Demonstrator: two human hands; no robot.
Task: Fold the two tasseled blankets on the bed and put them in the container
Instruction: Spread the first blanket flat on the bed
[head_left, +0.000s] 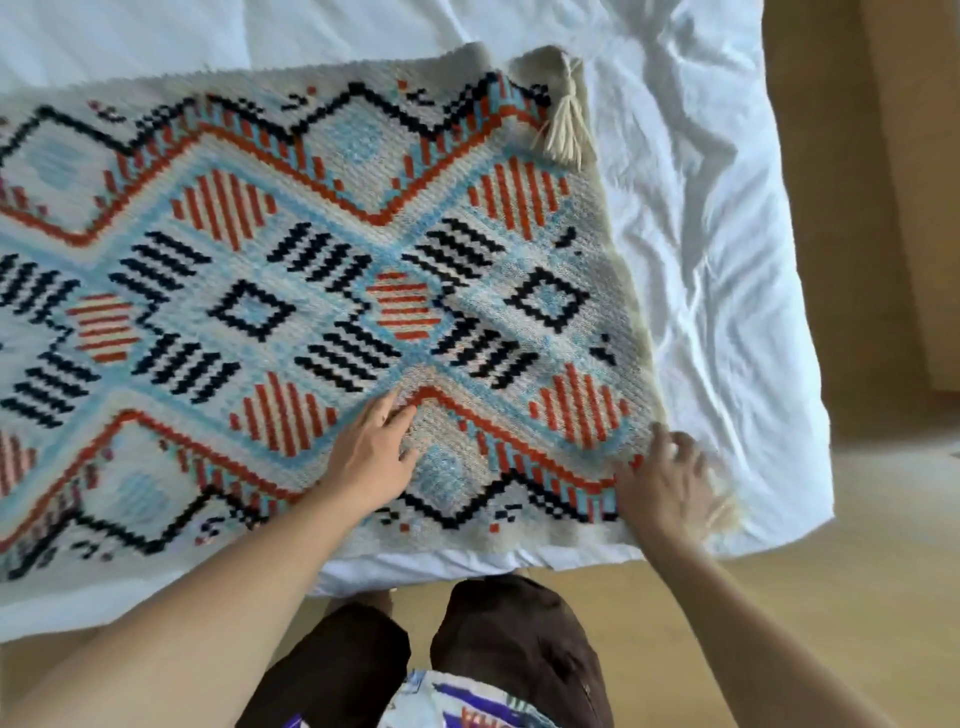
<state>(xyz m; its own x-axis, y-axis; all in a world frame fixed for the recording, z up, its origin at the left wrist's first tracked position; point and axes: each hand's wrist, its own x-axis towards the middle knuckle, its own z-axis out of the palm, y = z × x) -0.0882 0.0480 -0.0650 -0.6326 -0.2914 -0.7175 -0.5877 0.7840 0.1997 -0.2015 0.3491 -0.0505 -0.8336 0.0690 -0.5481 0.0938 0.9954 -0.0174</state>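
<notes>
A patterned blanket (311, 291) in cream, light blue, orange and black lies spread across the bed, running off the left edge of view. A cream tassel (563, 132) lies at its far right corner, where the corner is turned over. My left hand (371, 457) rests flat on the blanket near its front edge, fingers together. My right hand (670, 483) is on the blanket's near right corner, fingers curled over the edge; it is blurred. A pale tassel (724, 512) shows just beside that hand. No second blanket and no container are in view.
The bed has a rumpled white sheet (717, 260) whose corner hangs over the right and front edges. A light wooden floor (857, 597) lies to the right and front. My legs in dark shorts (519, 649) stand against the bed's front edge.
</notes>
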